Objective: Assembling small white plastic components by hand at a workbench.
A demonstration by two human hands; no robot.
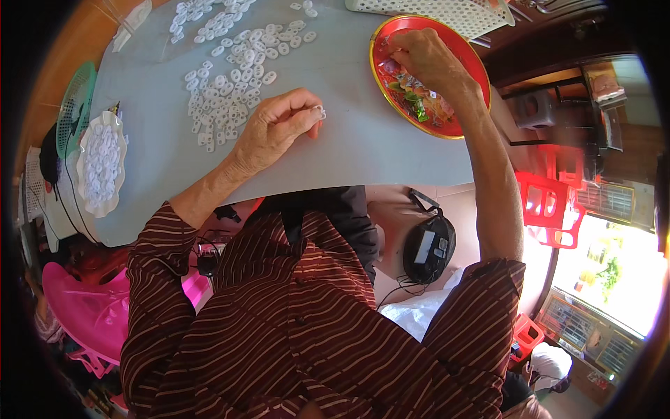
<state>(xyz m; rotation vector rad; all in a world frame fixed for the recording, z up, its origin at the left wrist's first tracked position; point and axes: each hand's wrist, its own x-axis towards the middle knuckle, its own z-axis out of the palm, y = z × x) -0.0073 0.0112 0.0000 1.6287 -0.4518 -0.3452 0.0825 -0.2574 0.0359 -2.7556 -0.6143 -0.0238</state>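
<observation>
My left hand [276, 129] is over the table near its front edge, thumb and fingers pinched on a small white plastic piece [319, 112]. Beside it, many similar oval white pieces with holes [227, 101] lie loosely spread across the grey-blue table [349, 150]. At the right, my right hand [427, 59] reaches down into a round red tray with a gold rim [475, 77]. Its fingers are closed and point down; whatever they hold is hidden. Near them in the tray lie a green wrapper [416, 107] and small bits, some clear and some coloured.
A scalloped white dish [117, 183] heaped with white pieces stands at the left table edge, beside a green mesh fan or basket [75, 105]. Behind the red tray is a perforated white basket [447, 15]. A pink chair [87, 307] and a black bag [429, 248] are below.
</observation>
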